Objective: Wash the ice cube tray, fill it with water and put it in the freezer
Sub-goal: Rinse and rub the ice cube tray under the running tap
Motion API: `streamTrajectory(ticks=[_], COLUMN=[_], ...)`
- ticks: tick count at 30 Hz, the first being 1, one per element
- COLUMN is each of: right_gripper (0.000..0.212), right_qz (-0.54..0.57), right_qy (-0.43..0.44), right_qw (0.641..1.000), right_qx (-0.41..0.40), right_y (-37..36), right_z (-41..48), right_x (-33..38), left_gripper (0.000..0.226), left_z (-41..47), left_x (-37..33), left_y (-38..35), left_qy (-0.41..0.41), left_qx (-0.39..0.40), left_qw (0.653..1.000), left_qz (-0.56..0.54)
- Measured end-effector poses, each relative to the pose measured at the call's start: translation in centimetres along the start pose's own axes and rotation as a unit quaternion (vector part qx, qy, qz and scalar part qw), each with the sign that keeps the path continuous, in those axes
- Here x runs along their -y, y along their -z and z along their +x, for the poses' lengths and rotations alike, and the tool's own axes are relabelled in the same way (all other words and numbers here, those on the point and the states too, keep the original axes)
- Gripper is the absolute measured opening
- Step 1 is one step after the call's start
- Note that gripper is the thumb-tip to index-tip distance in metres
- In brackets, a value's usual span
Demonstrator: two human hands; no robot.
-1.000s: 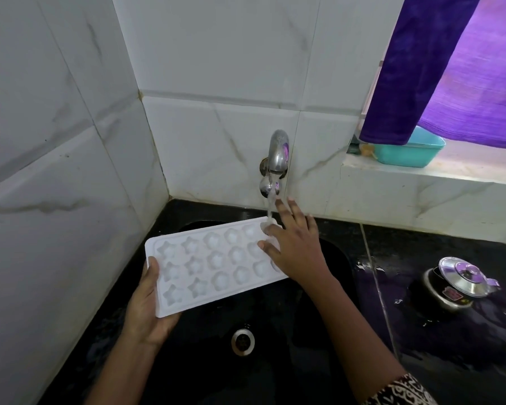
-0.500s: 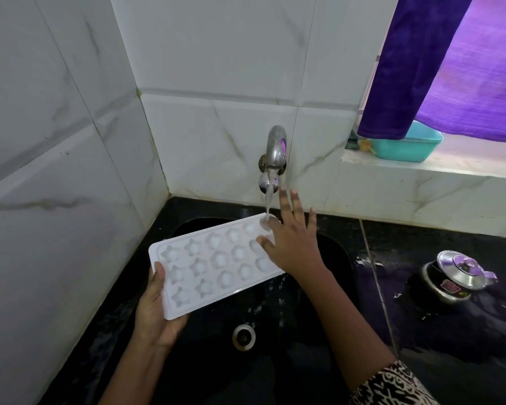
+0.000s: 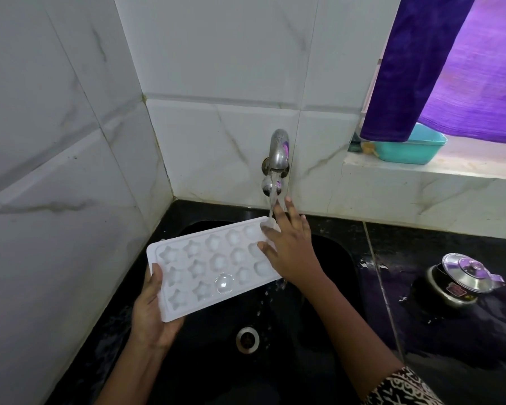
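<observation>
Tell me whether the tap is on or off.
On. A stream of water runs from the tap onto the far corner of the tray, beside the right hand, and drops fall from the tray into the sink.

Bubble (image 3: 224, 283) now on ice cube tray (image 3: 187, 267); water drips off near edge.

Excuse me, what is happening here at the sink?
A person is rinsing a white ice cube tray over a black sink. The left hand holds the tray's near end, and the right hand rests on its far end under the running tap. Water drips off the tray's edge, and a bubble sits on it.
</observation>
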State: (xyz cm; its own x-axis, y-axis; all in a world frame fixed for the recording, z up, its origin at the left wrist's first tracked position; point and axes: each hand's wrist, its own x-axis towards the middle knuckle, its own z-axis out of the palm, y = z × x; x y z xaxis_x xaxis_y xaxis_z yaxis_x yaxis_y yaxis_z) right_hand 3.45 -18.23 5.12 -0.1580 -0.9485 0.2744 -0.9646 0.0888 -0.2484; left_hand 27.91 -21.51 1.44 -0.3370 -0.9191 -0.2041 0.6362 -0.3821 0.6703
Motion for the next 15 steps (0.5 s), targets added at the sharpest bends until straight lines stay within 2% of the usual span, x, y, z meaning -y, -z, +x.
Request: streamTrajectory(ticks=[3,8,11,15], right_gripper=[0.035,0.039,0.039,0.033], right_qz=[0.015,-0.037,-0.027,0.006], right_qy=[-0.002,-0.027,-0.021,-0.026], right_qw=[1.0,0.999,0.999,0.999], right_qx=[-0.014,-0.004,0.008,-0.025], right_y=[0.8,0.1,-0.2,0.9], right_z=[-0.1,0.0,0.0,0.1], right_x=[-1.1,0.3,0.6,-0.3], left_gripper=[0.06,0.063,0.061,0.06], left_z=[-0.6,-0.5,-0.4,-1.0], left_x=[0.5,1.2,0.6,0.9], left_y=[0.4,-0.3,-0.4,0.1], left_qy=[0.001,0.013,-0.009,-0.009], left_qx=[0.001,0.0,-0.003,0.001], left_qw=[1.0,1.0,1.0,1.0], left_qz=[-0.003,-0.011,0.0,-0.006])
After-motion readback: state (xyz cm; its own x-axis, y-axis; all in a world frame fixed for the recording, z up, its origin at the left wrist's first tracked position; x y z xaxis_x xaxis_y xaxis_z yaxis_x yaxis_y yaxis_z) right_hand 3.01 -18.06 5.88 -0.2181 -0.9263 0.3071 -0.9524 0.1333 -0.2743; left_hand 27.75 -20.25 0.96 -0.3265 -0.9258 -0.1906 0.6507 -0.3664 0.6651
